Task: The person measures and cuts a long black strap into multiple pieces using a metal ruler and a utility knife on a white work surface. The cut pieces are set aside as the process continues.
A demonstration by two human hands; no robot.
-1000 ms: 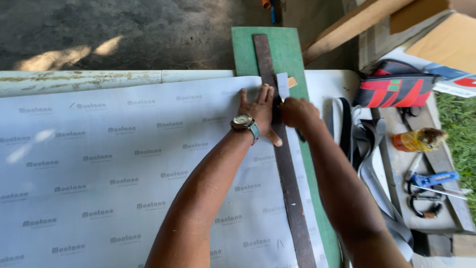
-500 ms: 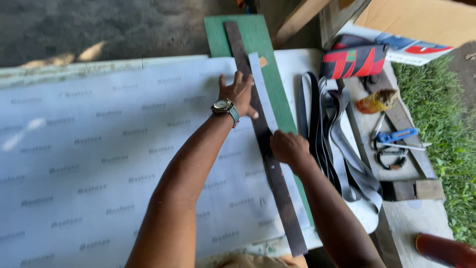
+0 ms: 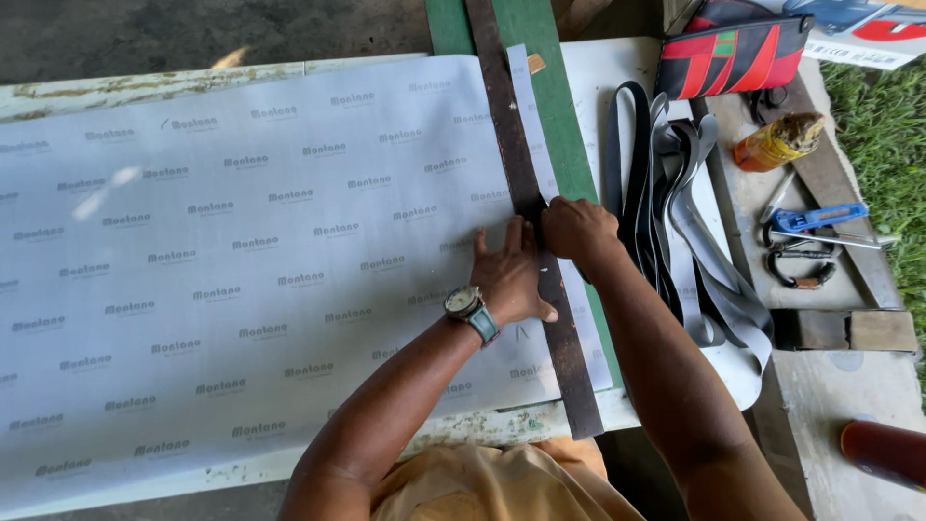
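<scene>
Pressing flat, the left hand (image 3: 509, 278) held the long dark metal ruler (image 3: 533, 217) down on the big white printed sheet (image 3: 241, 251), fingers spread. The right hand (image 3: 577, 230) was curled shut just beside the ruler's edge; I could not tell what it pinched. A thin white cut strip (image 3: 529, 106) lay along the green board (image 3: 550, 96). The sheet looked light and floppy, likely to slide. The ruler looked stiff and heavy, best pushed down near the middle.

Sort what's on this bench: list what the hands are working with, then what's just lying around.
In use: left hand, right hand, metal straightedge, white sheet, green board.

Lying about: cut strips, red pouch, orange bottle, blue tool.
</scene>
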